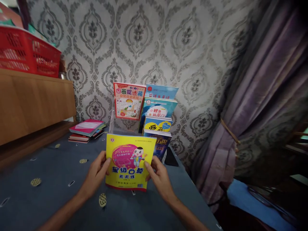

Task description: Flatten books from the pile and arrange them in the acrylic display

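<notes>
A yellow workbook [128, 163] with a pink oval and a cartoon child on its cover is held upright between my hands. My left hand [98, 168] grips its left edge, thumb on the front. On the right edge, my right hand [157, 175] pinches it the same way. Behind it stands a clear tiered book rack [111, 123], its lower part hidden by the workbook. A red-bordered picture book [129, 101] leans in the rack's back left. The right side bears a light blue book [162, 91], a teal book [161, 107], a yellow-and-blue book [157, 125] and dark blue books [163, 142].
A stack of books [88, 128] lies at the back left of the blue patterned cloth [60, 189]. A red basket [31, 51] sits on a wooden cabinet [36, 106]. Beside the rack lies a flat black object [172, 157]. A purple curtain [223, 134] hangs at right.
</notes>
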Demonstrator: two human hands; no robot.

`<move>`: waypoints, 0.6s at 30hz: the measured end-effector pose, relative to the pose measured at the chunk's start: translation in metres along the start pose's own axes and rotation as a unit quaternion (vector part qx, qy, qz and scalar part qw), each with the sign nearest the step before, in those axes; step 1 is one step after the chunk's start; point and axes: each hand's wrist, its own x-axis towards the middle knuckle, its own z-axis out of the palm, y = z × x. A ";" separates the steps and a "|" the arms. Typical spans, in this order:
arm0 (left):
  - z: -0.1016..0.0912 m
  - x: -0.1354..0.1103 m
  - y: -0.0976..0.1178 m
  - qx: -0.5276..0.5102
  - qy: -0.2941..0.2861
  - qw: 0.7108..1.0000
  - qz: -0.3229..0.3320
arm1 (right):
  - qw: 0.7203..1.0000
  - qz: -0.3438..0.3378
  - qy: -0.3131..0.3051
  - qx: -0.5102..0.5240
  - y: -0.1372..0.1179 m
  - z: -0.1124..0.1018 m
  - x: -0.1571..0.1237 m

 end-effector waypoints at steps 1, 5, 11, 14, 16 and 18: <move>-0.001 0.003 0.000 -0.008 -0.010 1.000 -0.006 | 1.000 -0.012 0.003 -0.009 -0.004 -0.003 0.004; -0.006 0.017 -0.004 -0.017 -0.027 0.999 -0.015 | 0.998 -0.036 0.006 -0.046 -0.019 -0.005 0.020; -0.019 0.041 0.005 0.008 -0.015 1.000 0.017 | 0.992 -0.071 -0.012 -0.101 -0.035 0.000 0.048; -0.026 0.056 0.014 -0.002 -0.017 0.999 0.038 | 0.983 -0.106 -0.016 -0.150 -0.046 0.000 0.066; -0.031 0.069 0.021 -0.003 -0.013 0.998 0.055 | 0.973 -0.136 -0.012 -0.186 -0.056 0.000 0.081; -0.036 0.085 0.030 0.006 0.001 0.997 0.082 | 0.963 -0.166 -0.008 -0.211 -0.068 -0.001 0.100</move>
